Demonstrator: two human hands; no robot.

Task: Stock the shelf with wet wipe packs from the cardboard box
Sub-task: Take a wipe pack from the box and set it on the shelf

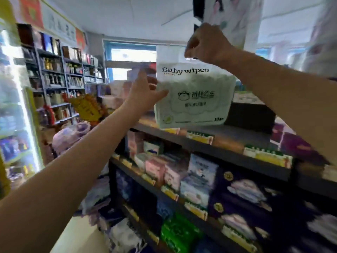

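Right hand is up high, fingers curled tight around the top handle flap of a pale green baby wipes pack, which hangs in the air just above the top shelf. Left hand is spread open, fingertips touching the pack's left side. Shelves below are stuffed with other packs, pink, blue and purple, all pretty blurry.
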